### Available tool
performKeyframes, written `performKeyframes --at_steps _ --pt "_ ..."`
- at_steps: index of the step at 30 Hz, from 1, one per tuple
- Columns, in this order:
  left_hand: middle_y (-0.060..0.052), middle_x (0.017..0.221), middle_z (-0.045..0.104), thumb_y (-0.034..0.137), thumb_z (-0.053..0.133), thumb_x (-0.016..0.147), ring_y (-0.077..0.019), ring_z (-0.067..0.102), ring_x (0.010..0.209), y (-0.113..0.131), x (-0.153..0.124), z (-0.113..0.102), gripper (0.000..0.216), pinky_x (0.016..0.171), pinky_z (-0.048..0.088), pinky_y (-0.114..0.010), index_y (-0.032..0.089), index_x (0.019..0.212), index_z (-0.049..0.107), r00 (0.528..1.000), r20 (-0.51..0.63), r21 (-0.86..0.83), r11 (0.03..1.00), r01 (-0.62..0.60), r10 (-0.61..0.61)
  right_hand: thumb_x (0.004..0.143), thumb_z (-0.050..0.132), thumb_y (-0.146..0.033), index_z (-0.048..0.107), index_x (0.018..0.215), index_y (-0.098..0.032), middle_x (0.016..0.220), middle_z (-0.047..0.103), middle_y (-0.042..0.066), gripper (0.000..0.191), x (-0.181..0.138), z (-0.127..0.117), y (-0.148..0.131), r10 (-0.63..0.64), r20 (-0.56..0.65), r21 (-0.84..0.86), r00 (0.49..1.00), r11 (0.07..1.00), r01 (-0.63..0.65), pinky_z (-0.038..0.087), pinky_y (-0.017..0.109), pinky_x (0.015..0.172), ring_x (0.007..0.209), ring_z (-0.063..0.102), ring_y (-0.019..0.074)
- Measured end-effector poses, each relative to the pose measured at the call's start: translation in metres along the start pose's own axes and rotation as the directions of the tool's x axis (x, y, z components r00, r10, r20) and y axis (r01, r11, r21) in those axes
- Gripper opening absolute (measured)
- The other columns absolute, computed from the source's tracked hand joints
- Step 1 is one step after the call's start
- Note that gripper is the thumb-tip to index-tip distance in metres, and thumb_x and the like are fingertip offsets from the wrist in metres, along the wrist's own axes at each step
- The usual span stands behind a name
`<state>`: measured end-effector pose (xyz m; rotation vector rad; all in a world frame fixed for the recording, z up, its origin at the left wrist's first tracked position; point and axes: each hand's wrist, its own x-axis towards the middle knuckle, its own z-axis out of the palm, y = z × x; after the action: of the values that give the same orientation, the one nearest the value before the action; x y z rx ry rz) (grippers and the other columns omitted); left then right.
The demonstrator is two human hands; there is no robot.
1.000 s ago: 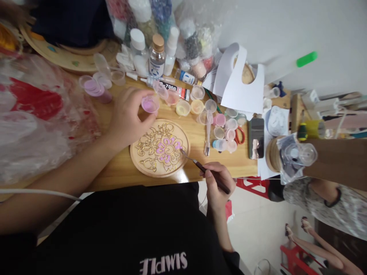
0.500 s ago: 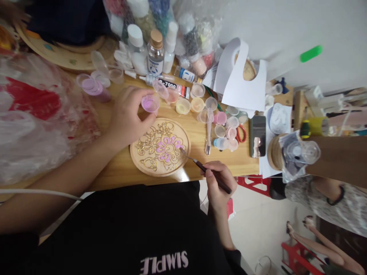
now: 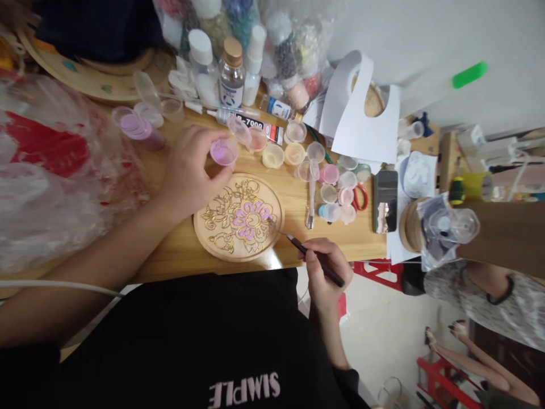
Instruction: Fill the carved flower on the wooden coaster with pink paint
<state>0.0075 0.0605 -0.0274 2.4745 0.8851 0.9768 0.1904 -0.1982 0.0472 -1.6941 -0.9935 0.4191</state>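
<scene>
Between the thumb and fingers of my left hand (image 3: 196, 170) is a small clear cup of purple paint (image 3: 224, 152), just beyond the far edge of a round wooden board (image 3: 208, 241). Raised gold lines draw flowers and leaves on the board, and several petals of the large flower (image 3: 251, 218) are filled with purple. My right hand (image 3: 326, 267), closed, grips the dark handle of a thin metal-tipped tool (image 3: 315, 258). Its tip rests at the right petals of that flower; whether it touches the surface I cannot tell.
Several small paint cups (image 3: 327, 193) crowd the table right of the board, near a brush (image 3: 310, 199), red-handled scissors (image 3: 361, 197) and a phone (image 3: 385, 201). Bottles (image 3: 232, 74) and a glue tube (image 3: 251, 123) stand or lie behind. Plastic bags (image 3: 55, 187) cover the left. Another person (image 3: 481, 289) is at the right.
The view has shifted slightly. Both hands keep their grips, and the tool's tip stays at the flower's right petals.
</scene>
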Motion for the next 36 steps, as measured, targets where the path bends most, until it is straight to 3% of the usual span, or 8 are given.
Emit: performKeyframes --at_steps 36 --pt "-0.008 0.130 0.077 0.017 0.079 0.091 -0.0287 0.073 0.121 0.0006 0.0004 -0.0008 0.053 0.106 0.062 -0.043 0.019 0.141 0.065 1.000 0.015 0.003 1.000 0.004 -0.005 0.101 0.071 -0.023 0.078 0.092 -0.026 0.079 0.078 0.001 0.011 -0.0015 -0.0054 0.0010 -0.030 -0.014 -0.064 0.999 0.998 0.030 0.058 0.031 0.058 0.065 0.074 0.0178"
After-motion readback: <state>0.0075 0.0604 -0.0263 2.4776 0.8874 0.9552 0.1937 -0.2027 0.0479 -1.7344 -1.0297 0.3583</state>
